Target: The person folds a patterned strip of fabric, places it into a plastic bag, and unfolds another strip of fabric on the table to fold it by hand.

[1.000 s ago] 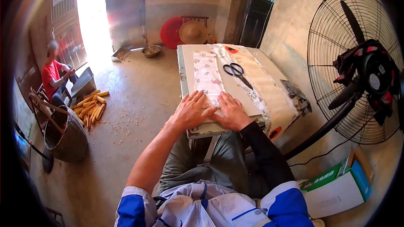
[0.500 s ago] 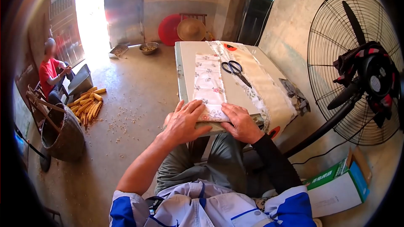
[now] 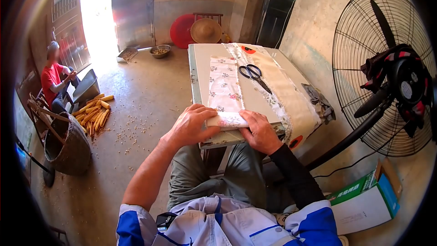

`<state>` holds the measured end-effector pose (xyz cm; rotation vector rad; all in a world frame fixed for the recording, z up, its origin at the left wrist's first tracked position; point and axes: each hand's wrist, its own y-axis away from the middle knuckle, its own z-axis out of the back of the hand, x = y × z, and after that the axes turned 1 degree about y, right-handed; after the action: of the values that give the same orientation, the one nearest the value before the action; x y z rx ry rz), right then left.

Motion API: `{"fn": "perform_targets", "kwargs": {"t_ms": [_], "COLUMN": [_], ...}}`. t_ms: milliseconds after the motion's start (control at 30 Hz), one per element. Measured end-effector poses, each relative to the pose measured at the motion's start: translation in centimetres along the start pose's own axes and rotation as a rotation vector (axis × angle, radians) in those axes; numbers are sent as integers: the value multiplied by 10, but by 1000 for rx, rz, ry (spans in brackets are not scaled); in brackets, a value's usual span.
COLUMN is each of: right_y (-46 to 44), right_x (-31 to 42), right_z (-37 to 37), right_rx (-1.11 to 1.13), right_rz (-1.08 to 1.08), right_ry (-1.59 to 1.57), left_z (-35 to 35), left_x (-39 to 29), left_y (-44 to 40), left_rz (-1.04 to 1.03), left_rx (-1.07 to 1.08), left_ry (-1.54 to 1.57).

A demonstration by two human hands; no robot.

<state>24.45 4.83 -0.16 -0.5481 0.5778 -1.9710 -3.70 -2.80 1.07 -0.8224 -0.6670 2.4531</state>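
A white floral cloth strip (image 3: pixel 225 82) lies lengthwise on the table, its near end folded or rolled over at the front edge. My left hand (image 3: pixel 195 124) grips the left end of that fold, fingers on top and thumb along the near side. At the right end, my right hand (image 3: pixel 260 132) pinches the same fold between thumb and fingers. Black-handled scissors (image 3: pixel 256 77) rest to the right of the strip, beside a cream cloth (image 3: pixel 287 93) with lace edging and orange patches. What lies under the fold is hidden.
The table (image 3: pixel 195 82) stands before my knees. A large fan (image 3: pixel 382 73) and a green-and-white box (image 3: pixel 364 200) are at the right. Corn cobs (image 3: pixel 94 115), a basket (image 3: pixel 68 148) and a seated person in red (image 3: pixel 54 79) are at the left; a metal bowl (image 3: pixel 160 51) stands farther back.
The near end of the floral strip has been turned over into a thicker fold. Both hands moved from lying flat and close together to gripping its two ends farther apart.
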Motion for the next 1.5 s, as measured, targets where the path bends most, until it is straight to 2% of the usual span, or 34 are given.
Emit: {"fn": "perform_targets", "kwargs": {"t_ms": [200,400,500,700,900,1000,1100,1200,1300,1333,1433,1500], "right_y": [-10,-18,-22,-31,-39,-39,-39,-41,-43,-43,-44,-45], "right_x": [-8,-6,-10,-15,-14,-16,-17,-14,-16,-17,-19,-16], "right_z": [-6,-18,-24,-36,-39,-45,-43,-39,-39,-40,-38,-36], "right_rx": [-73,-172,-175,-234,-168,-283,-167,-129,-128,-116,-93,-95], "right_rz": [-118,-292,-402,-419,-545,-407,-401,-411,-382,-384,-378,-355], "right_ry": [-101,-80,-160,-135,-105,41,92,91,101,101,137,200], "left_z": [-2,-12,-16,-26,-31,-30,-30,-22,-34,-34,-51,-52], "left_x": [14,25,27,32,32,30,22,9,15,12,17,21], "left_y": [-9,-13,-19,-24,-29,-34,-34,-37,-42,-43,-43,-42], "left_rz": [23,84,207,325,358,417,364,284,30,34,50,65], "left_rx": [-13,-133,-127,-178,-206,-164,-256,-194,-189,-89,81,99], "left_ry": [44,23,3,-1,-77,-111,-261,-366,-428,-314,-276,-242]}}
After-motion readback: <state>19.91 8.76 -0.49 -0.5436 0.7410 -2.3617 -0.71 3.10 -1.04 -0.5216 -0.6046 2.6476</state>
